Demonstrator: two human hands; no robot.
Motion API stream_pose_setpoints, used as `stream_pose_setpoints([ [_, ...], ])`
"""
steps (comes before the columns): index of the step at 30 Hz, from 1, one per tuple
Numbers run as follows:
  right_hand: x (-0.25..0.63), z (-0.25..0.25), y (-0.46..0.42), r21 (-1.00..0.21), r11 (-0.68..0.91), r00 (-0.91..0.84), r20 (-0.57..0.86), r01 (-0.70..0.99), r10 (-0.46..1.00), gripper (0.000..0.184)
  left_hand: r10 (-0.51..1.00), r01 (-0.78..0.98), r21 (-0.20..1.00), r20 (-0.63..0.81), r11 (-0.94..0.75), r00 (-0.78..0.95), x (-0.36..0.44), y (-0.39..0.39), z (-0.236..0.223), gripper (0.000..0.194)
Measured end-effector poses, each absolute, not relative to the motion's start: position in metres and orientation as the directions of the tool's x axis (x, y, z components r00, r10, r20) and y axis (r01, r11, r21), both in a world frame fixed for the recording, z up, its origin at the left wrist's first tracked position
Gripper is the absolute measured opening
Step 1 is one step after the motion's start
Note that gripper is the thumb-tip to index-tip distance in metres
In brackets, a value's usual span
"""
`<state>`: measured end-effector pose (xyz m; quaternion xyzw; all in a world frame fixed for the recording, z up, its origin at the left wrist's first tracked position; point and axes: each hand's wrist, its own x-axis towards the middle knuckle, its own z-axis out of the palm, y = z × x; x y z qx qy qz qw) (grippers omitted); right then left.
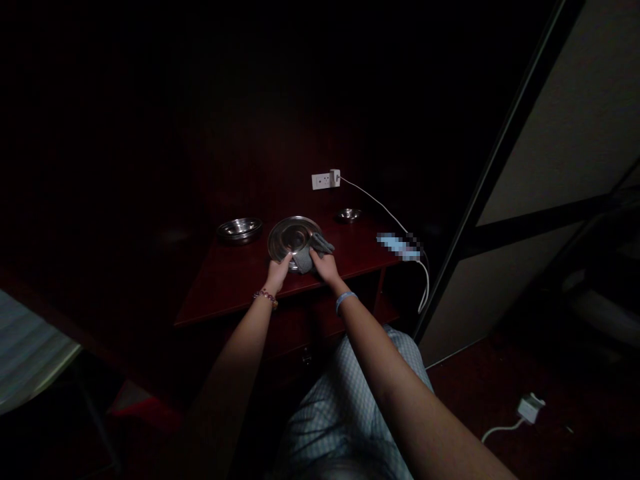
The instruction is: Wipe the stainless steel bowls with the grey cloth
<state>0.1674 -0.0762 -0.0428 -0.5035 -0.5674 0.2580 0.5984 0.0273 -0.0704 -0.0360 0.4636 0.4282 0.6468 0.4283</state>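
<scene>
A round, shiny metal plate point(287, 235) is held tilted over the dark red desk, its inner face toward me. My left hand point(279, 272) grips its near-left rim, thumb on the inside. In my right hand point(326, 264) is a grey cloth point(303, 261), bunched and pressed against the plate's near-right rim. The fingers under the plate and behind the cloth are hidden. Left of the plate sits a small stack of metal dishes point(240, 228). Behind it to the right stands a little metal bowl point(349, 215).
A wall socket point(321, 181) holds a white plug, its cable running right to a pixelated blue object point(399, 246) on the desk point(225, 283). Another white plug point(531, 408) lies on the floor at right. A sliding panel point(540, 173) stands on the right.
</scene>
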Motion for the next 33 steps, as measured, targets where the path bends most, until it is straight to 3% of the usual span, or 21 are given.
stream_pose_setpoints([
  [33, 0.1678, -0.0386, -0.0817, -0.913, 0.322, 0.245, 0.382, 0.25, 0.891, 0.037, 0.965, -0.196, 0.951, 0.212, -0.24, -0.153, 0.0297, -0.0733, -0.0322, 0.033],
])
